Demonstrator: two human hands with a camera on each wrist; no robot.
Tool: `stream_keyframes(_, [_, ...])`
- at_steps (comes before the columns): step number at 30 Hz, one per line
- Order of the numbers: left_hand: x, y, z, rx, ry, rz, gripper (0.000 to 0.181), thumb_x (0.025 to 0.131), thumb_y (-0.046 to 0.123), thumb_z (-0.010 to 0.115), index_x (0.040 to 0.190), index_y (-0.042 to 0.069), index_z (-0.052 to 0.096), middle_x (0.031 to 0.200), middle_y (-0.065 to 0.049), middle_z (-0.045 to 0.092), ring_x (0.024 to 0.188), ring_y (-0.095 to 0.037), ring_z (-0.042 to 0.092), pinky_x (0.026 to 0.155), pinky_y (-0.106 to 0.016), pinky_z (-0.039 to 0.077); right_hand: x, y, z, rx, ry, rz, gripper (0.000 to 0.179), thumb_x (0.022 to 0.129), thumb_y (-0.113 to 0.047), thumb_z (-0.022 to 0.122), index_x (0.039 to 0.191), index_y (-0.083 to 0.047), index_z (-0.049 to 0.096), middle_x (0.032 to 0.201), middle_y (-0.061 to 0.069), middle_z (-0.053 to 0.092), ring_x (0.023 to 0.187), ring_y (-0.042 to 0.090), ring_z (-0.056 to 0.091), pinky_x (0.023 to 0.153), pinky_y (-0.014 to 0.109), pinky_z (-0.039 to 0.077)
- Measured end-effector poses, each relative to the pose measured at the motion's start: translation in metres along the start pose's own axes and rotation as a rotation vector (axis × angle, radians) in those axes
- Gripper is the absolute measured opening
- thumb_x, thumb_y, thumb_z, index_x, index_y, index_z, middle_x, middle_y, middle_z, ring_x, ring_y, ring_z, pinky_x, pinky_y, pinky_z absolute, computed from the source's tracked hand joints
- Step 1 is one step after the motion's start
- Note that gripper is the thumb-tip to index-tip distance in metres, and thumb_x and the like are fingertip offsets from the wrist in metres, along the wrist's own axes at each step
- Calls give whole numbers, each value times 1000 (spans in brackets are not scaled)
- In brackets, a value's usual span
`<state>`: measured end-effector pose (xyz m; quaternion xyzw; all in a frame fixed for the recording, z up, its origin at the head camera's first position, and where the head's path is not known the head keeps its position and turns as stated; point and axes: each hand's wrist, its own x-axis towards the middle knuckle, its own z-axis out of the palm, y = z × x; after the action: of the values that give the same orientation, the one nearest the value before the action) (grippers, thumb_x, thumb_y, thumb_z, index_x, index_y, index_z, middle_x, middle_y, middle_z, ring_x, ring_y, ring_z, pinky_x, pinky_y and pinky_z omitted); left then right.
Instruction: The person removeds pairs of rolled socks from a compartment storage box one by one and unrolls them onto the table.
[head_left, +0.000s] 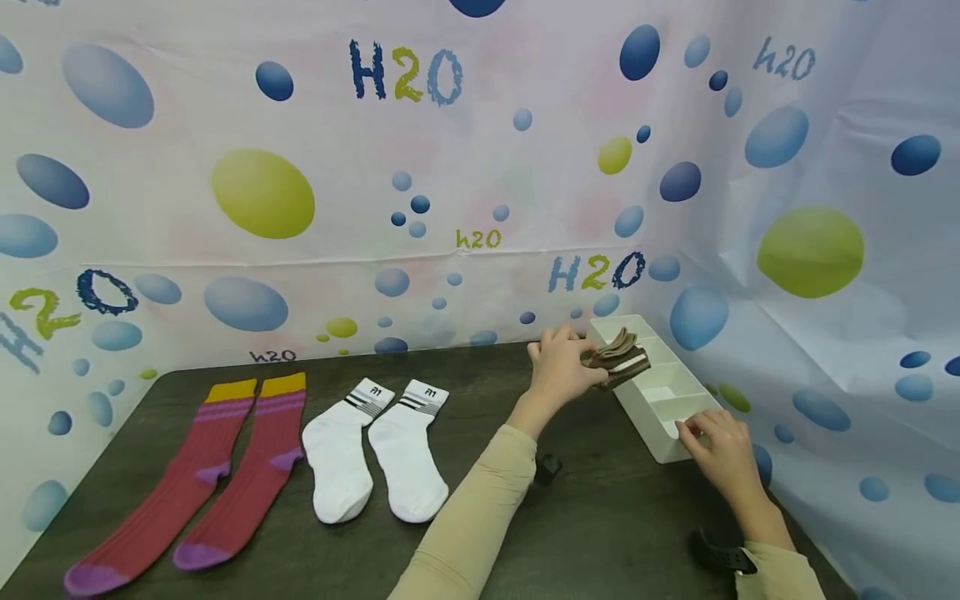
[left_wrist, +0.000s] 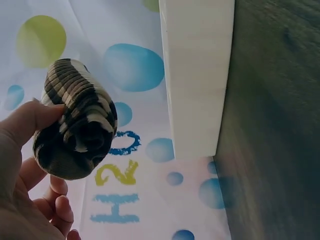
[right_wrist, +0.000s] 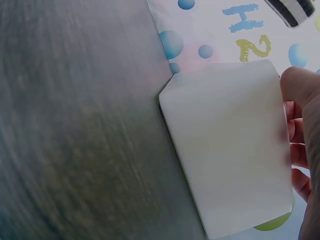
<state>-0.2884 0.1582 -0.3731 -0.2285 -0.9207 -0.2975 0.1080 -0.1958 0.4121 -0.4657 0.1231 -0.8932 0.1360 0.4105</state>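
Note:
A folded, rolled bundle of brown socks with dark and white stripes (head_left: 619, 360) is pinched between the thumb and fingers of my left hand (head_left: 561, 367). That bundle hangs over the far part of a white divided box (head_left: 647, 421); in the left wrist view the rolled socks (left_wrist: 75, 120) are apart from the box wall (left_wrist: 197, 80). My right hand (head_left: 722, 450) grips the near end of the box by its rim. In the right wrist view, the thumb (right_wrist: 300, 85) lies at the edge of the end wall (right_wrist: 227, 150), with several fingers partly hidden along that edge.
To the left, a pair of red socks with purple and yellow parts (head_left: 247, 475) lies flat on the dark table (head_left: 600, 533). White socks with striped cuffs (head_left: 408, 458) lie beside them. A small black object (head_left: 547, 468) is near my left forearm. A printed curtain (head_left: 337, 183) hangs behind.

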Motion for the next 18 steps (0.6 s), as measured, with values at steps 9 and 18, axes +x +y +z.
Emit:
stream_keyframes(9, [-31, -17, -7, -37, 27, -78, 38, 82, 46, 74, 116, 29, 71, 105, 4, 53, 98, -17, 38, 81, -37, 23, 1, -1, -2, -4, -20, 30, 16, 68, -2, 73, 63, -8, 59, 66, 8, 61, 68, 29, 52, 60, 42, 33])
stream_keyframes(18, [-58, -31, -7, -151, 53, -164, 38, 81, 39, 77, 114, 23, 72, 100, 2, 52, 94, -18, 36, 78, -40, 20, 2, -3, -2, 7, -22, 32, 16, 68, -2, 73, 64, -8, 59, 67, 7, 60, 68, 28, 52, 61, 42, 32])
